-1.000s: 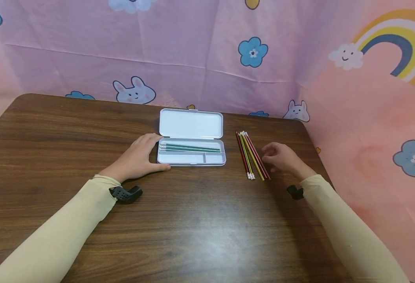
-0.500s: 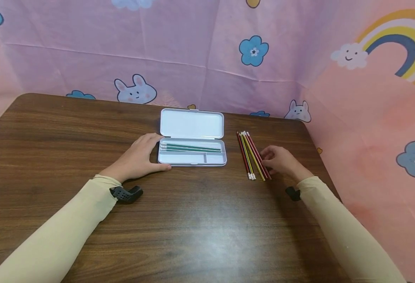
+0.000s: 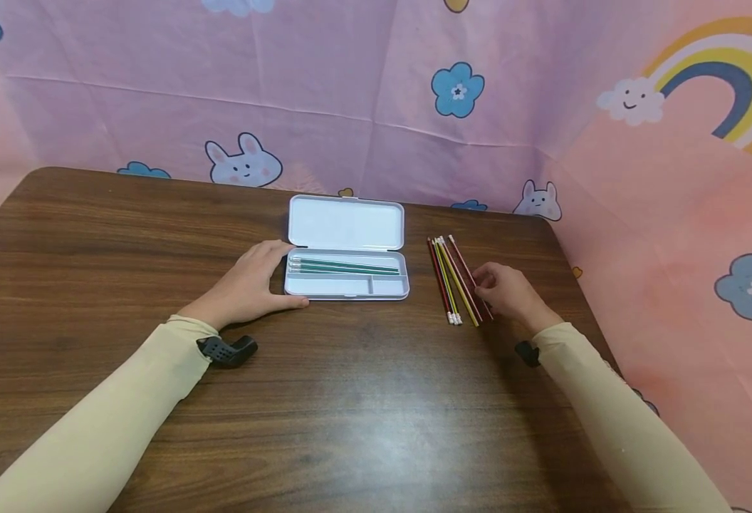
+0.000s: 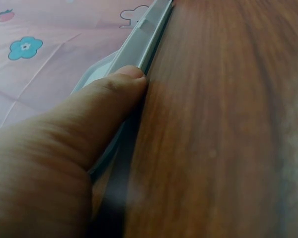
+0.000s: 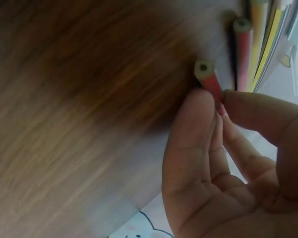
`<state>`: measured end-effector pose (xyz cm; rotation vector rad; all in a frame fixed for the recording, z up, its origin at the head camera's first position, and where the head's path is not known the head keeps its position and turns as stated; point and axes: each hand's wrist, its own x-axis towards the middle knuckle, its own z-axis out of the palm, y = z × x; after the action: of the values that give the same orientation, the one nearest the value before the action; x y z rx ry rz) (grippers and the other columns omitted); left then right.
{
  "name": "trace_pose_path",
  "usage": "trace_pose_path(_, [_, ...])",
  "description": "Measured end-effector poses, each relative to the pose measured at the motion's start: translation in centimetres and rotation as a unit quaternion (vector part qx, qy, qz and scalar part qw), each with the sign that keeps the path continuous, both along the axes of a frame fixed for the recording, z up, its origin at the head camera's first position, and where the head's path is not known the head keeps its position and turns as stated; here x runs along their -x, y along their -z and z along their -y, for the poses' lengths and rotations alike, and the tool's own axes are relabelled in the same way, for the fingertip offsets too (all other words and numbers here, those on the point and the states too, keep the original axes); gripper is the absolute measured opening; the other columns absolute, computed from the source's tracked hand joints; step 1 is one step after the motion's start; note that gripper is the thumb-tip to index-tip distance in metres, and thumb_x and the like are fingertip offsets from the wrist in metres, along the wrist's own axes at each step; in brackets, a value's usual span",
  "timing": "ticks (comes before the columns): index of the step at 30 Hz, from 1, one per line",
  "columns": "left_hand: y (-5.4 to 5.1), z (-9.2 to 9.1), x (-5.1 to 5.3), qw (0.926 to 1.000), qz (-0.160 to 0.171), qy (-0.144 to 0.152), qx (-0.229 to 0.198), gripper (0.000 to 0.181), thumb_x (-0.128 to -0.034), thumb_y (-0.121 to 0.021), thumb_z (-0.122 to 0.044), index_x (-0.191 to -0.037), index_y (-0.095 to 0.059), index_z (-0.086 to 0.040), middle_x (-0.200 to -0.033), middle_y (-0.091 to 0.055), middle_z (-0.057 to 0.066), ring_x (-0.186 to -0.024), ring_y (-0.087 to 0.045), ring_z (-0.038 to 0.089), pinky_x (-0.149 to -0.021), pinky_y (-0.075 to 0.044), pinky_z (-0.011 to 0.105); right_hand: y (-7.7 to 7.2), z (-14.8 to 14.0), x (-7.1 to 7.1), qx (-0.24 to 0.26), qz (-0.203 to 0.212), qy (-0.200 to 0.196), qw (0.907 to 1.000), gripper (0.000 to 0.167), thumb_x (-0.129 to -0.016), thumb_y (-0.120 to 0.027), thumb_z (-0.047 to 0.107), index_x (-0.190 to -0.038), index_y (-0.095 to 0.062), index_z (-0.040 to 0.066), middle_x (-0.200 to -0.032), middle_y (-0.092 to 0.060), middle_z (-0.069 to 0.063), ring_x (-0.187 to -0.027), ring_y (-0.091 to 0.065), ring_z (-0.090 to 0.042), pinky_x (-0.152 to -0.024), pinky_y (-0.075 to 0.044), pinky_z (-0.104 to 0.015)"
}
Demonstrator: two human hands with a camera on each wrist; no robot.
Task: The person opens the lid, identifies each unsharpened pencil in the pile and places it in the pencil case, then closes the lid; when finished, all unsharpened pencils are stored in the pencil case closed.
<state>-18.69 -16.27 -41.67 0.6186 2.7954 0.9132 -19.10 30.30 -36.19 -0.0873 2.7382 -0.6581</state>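
Mid-frame: left hand (image 3: 241,285), spread wide, braces case (image 3: 327,286). Right of centre: right hand (image 3: 509,292) pinches red pencil (image 3: 461,258); loose pinch could let it roll into other pencils (image 3: 456,281).

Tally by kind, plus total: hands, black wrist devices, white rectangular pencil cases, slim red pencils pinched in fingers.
Left hand, right hand: 2
Left black wrist device, right black wrist device: 2
White rectangular pencil case: 1
Slim red pencil, pinched by right hand: 1
Total: 6
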Motion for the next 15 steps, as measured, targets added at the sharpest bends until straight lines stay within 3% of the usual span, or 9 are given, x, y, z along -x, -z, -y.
trace_pose_path(5, [0.1,0.0,0.1,1.0000,-0.003,-0.002,0.004,0.103,-0.0823,-0.076,-0.069,-0.158,-0.037,-0.010,-0.161,-0.036,0.014,-0.149,-0.031,0.035,-0.120,-0.027,0.060,-0.1,-0.3,-0.2,-0.030,-0.005,-0.013,0.9995,0.027,-0.100,-0.066,0.014,-0.125,-0.063,0.003,-0.093,-0.068,-0.011,-0.062,-0.062,-0.017,-0.066,-0.049,-0.033])
trace_pose_path(8, [0.1,0.0,0.1,1.0000,-0.002,-0.003,0.004,0.104,-0.0822,-0.075,-0.069,-0.158,-0.037,-0.009,-0.161,-0.035,0.014,-0.149,-0.030,0.035,-0.121,-0.026,0.061,-0.5,-0.5,-0.4,-0.035,0.001,-0.023,0.9991,0.031,-0.099,-0.067,0.014,-0.127,-0.062,0.001,-0.090,-0.067,-0.009,-0.064,-0.061,-0.015,-0.069,-0.048,-0.034])
trace_pose_path(15, [-0.1,0.1,0.0,1.0000,0.001,0.000,0.003,0.104,-0.0828,-0.075,-0.069,-0.158,-0.036,-0.009,-0.162,-0.034,0.015,-0.150,-0.029,0.037,-0.121,-0.025,0.062,-0.9,-0.9,-1.2,-0.047,0.000,-0.033,0.9984,0.029,-0.098,-0.066,0.009,-0.124,-0.062,-0.002,-0.086,-0.066,-0.009,-0.066,-0.061,-0.016,-0.060,-0.046,-0.030])
